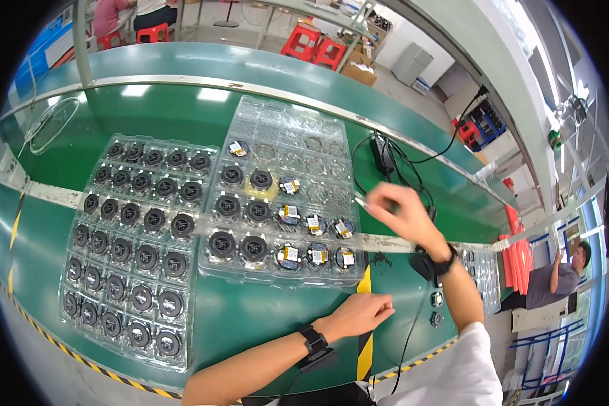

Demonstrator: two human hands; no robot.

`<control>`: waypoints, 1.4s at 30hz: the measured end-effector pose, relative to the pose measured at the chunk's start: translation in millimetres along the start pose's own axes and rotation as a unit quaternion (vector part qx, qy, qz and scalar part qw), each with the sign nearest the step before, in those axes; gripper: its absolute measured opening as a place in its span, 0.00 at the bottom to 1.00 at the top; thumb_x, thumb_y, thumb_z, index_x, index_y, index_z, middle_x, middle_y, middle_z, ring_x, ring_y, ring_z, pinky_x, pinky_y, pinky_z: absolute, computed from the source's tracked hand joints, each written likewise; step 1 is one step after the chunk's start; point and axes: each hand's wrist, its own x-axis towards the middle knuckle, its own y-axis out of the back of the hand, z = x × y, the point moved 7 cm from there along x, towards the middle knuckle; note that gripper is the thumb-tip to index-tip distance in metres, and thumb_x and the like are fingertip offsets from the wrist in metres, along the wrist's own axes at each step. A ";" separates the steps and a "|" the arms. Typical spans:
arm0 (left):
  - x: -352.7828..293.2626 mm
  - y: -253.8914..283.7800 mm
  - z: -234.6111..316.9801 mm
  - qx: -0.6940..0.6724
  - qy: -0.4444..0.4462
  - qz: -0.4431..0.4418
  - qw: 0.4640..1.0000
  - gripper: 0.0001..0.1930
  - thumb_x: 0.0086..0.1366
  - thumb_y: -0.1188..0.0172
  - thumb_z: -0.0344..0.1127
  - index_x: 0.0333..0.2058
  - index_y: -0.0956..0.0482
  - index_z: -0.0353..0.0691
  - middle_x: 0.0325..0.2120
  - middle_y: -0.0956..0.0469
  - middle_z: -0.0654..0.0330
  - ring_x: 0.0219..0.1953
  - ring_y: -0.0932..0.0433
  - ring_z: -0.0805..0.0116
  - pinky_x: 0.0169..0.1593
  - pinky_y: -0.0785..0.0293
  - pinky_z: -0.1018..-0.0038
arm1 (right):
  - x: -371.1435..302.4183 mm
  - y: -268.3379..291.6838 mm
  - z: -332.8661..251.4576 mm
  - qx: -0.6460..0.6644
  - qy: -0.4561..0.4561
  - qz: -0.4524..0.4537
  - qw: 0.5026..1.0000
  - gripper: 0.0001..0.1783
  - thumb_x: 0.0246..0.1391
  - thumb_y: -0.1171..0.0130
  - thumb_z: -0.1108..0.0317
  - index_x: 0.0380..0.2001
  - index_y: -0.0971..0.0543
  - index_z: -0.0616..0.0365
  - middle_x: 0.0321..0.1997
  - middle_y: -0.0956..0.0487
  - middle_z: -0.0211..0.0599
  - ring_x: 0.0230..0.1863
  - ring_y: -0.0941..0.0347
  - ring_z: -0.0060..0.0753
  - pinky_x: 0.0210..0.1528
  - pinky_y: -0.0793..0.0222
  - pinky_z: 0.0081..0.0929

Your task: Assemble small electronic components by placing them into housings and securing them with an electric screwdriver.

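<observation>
My right hand (406, 213) is raised beside the right edge of a transparent plastic tray (298, 275). Its fingers are pinched and blurred, with a thin pale tip showing at them that I cannot make out. Below the tray's lower right corner, my left hand (360, 315) hovers with curled fingers; whatever they may hold is hidden. The tray carries round black modules (254, 248) on its left side and round parts with white-and-yellow labels (289, 255) toward the right. Further pockets, up and to the right, show only transparent plastic or thin rings.
A second transparent tray (189, 304) full of black round modules lies to the left. Black cables and a power adapter (383, 154) sit beyond my right hand. Two small round parts (437, 308) lie on the bench at right. A co-worker (545, 281) stands far right.
</observation>
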 end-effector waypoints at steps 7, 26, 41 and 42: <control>5.1 -3.0 5.0 -0.038 -0.018 -0.009 0.999 0.10 0.70 0.41 0.36 0.34 0.26 0.36 0.21 0.23 0.51 0.25 0.23 0.48 0.30 0.30 0.59 | 159.0 -55.1 25.3 -0.197 0.143 0.045 0.969 0.09 0.58 0.35 0.63 0.38 0.16 0.55 0.32 0.20 0.36 0.33 0.23 0.37 0.37 0.27 0.33; 9.0 -1.9 -2.1 -0.067 -0.014 -0.005 0.998 0.10 0.70 0.43 0.34 0.33 0.28 0.34 0.20 0.24 0.49 0.24 0.25 0.47 0.30 0.32 0.57 | 138.3 -105.3 -14.7 0.077 0.055 -0.124 0.988 0.15 0.62 0.39 0.68 0.51 0.21 0.56 0.44 0.21 0.35 0.44 0.23 0.31 0.44 0.27 0.26; 8.5 1.5 -0.6 -0.076 -0.035 0.022 0.996 0.11 0.70 0.43 0.34 0.31 0.28 0.33 0.18 0.25 0.48 0.24 0.25 0.46 0.30 0.32 0.57 | 139.1 -137.9 -69.8 -0.211 0.232 -0.037 0.949 0.10 0.65 0.44 0.69 0.48 0.25 0.56 0.44 0.24 0.42 0.49 0.27 0.52 0.51 0.28 0.40; 9.1 3.3 -0.4 -0.076 -0.034 0.026 0.996 0.11 0.70 0.43 0.34 0.31 0.28 0.33 0.18 0.25 0.48 0.24 0.25 0.46 0.30 0.32 0.57 | 139.9 -136.3 -70.7 -0.191 0.227 -0.031 0.954 0.10 0.65 0.44 0.69 0.48 0.25 0.56 0.44 0.24 0.42 0.47 0.27 0.52 0.49 0.28 0.39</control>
